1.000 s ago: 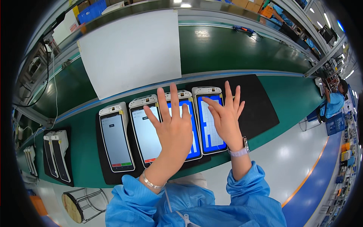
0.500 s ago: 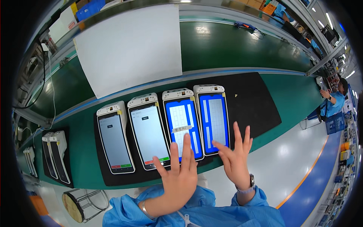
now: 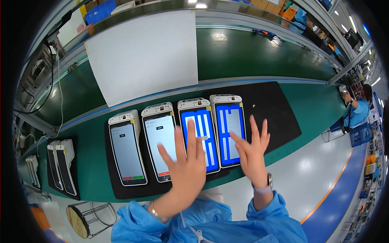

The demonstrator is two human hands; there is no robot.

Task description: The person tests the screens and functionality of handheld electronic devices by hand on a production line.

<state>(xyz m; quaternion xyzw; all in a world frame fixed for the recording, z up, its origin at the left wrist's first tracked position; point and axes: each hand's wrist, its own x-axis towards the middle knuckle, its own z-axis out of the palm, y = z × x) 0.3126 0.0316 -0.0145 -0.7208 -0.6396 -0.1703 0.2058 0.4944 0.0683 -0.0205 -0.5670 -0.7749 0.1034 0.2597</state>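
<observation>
black mat [image 3: 277, 115] passable right of terminals [image 3: 231, 117]; gap behind left hand [image 3: 187, 172] probably narrow

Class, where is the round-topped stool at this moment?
In the head view, the round-topped stool stands at lower left, just below the edge of the green workbench and left of the person's blue left sleeve.

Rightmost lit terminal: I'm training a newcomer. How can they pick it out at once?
On the green bench, four lit terminals form a row. Take the rightmost one, by the right hand. It glows blue and, unlike its blue neighbour, ends the row.
</observation>
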